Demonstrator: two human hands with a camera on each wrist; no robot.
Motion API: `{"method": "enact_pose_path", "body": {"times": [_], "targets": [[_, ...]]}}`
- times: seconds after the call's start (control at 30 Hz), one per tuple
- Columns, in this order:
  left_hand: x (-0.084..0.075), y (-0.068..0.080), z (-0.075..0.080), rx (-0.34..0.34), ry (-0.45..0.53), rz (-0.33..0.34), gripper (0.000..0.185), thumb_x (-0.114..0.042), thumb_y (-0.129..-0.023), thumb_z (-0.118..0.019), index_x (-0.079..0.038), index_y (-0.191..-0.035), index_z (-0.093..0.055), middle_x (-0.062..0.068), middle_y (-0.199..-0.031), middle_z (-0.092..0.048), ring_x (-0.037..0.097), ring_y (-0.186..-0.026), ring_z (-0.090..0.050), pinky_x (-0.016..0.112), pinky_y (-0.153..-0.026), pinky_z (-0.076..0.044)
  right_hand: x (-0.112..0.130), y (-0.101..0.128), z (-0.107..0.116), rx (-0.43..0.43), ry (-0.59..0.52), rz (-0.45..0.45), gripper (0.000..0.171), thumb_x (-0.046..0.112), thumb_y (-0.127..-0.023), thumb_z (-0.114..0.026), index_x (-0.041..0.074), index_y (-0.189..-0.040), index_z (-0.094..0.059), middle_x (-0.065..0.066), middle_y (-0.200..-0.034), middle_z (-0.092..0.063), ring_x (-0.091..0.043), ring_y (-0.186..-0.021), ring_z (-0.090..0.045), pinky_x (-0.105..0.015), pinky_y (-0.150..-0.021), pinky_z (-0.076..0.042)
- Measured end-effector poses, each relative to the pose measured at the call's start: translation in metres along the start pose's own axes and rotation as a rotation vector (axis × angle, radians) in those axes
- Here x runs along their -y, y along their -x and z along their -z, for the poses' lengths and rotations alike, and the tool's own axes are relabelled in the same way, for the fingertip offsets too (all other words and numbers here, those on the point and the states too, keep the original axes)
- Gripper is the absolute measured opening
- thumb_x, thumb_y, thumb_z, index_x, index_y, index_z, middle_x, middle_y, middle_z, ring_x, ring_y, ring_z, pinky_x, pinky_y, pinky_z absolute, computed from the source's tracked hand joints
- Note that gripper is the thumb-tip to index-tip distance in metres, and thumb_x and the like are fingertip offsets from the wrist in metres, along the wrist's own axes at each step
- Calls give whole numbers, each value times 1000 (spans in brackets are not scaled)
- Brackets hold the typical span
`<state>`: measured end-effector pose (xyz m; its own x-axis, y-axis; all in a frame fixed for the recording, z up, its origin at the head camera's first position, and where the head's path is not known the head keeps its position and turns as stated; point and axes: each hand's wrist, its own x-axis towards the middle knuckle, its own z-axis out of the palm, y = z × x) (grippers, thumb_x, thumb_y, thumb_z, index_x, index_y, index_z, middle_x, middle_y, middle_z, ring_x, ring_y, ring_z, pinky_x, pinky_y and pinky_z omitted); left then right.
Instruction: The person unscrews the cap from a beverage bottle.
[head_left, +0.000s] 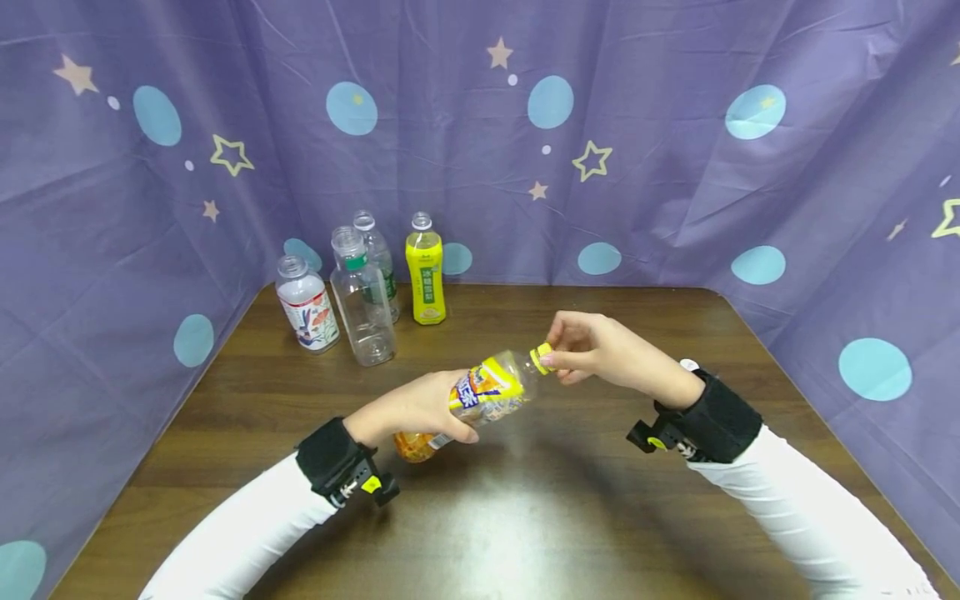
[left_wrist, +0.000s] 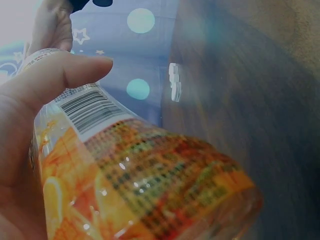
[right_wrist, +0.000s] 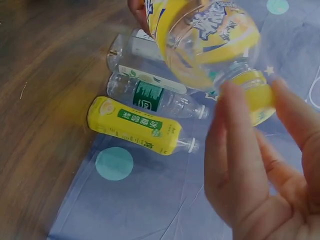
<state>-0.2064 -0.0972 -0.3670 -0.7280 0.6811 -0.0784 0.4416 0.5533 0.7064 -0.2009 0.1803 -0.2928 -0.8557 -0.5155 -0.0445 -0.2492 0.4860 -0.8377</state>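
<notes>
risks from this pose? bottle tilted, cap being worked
1. The bottle lies nearly flat in the left hand above the table; if anything is inside, it could spill once the yellow cap is off.
2. The right hand pinches the cap with its fingers only; it may slip and drop.
3. Four uncapped bottles stand close together at the back left; a swing could topple them.

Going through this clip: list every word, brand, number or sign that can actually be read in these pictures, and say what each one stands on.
Nothing reads cleanly.
Held bottle: large blue-and-white characters on the yellow label, too blurred to read.
Same bottle's barcode: bars only, digits illegible.
Fine print on its orange label: too small.
Yellow bottle: green label with white characters, too small.
White-labelled bottle: picture only, no legible text.
</notes>
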Motion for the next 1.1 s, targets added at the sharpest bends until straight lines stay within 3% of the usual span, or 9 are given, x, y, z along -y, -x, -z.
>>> {"method": "enact_pose_path", "body": {"times": [0.13, 0.27, 0.33, 0.43, 0.6, 0.67, 0.8, 0.93, 1.1], "targets": [[2, 0, 2, -4, 13, 12, 58, -27, -66, -83, -11, -115, -57, -2, -93, -65, 10, -77, -61, 26, -70, -51, 1, 1, -1, -13, -29, 113, 30, 1, -79, -76, 1, -102, -57, -16, -104, -64, -20, -83, -69, -34, -72, -58], [2, 0, 3, -1, 24, -5, 58, -27, -66, -83, -11, -115, -57, -1, -93, -65, 10, -78, -61, 27, -70, -51, 2, -2, -3, -54, -75, 110, 19, 6, -85, -72, 0, -98, -59, -16, -104, -63, -19, -81, -69, -36, -69, -58], [0, 0, 3, 2, 24, -8, 58, -28, -66, -83, -11, -115, -57, -1, -93, -65, 10, -78, -61, 27, -70, -52, 3, -3, -5, -81, -78, 80, 16, 12, -90, -68, 1, -97, -60, -15, -99, -63, -20, -78, -68, -38, -67, -59], [-1, 0, 3, 6, 14, 2, 57, -28, -66, -82, -12, -115, -57, -2, -94, -65, 10, -77, -61, 28, -69, -52, 4, -3, -3, -99, 12, -13, 26, 28, -93, -66, 4, -99, -58, -13, -91, -65, -21, -71, -66, -37, -62, -58], [-3, 1, 2, 14, 0, 10, 57, -28, -67, -82, -12, -116, -57, -2, -94, -65, 10, -78, -61, 27, -69, -52, 4, -1, 2, 4, 84, -176, 42, 43, -92, -63, 2, -91, -55, -11, -73, -64, -21, -59, -63, -37, -60, -58], [-2, 0, 1, 15, -3, 5, 57, -28, -67, -82, -12, -115, -57, -2, -94, -65, 9, -78, -61, 27, -69, -52, 2, -2, 3, 37, 57, -149, 38, 37, -92, -65, 1, -87, -55, -11, -71, -64, -20, -59, -64, -39, -61, -58], [-1, 0, 2, 8, -7, -9, 58, -27, -66, -83, -11, -115, -57, -2, -93, -65, 9, -78, -60, 26, -70, -51, -2, 0, 4, 48, -8, 5, 22, 12, -87, -71, 0, -96, -56, -13, -84, -67, -19, -71, -67, -37, -68, -58], [0, 0, 3, 2, 13, -12, 58, -25, -66, -83, -11, -115, -57, -1, -93, -65, 10, -78, -60, 27, -70, -51, -2, 1, 4, 5, 1, 130, 31, 2, -77, -78, 2, -102, -61, -13, -99, -69, -15, -83, -68, -31, -73, -57], [-2, 0, 3, 18, 36, -7, 58, -25, -67, -83, -11, -117, -56, -1, -95, -65, 11, -80, -61, 29, -72, -52, 0, 0, 1, -38, -82, 116, 20, 6, -84, -73, -1, -100, -64, -17, -102, -67, -14, -83, -68, -38, -73, -58]]}}
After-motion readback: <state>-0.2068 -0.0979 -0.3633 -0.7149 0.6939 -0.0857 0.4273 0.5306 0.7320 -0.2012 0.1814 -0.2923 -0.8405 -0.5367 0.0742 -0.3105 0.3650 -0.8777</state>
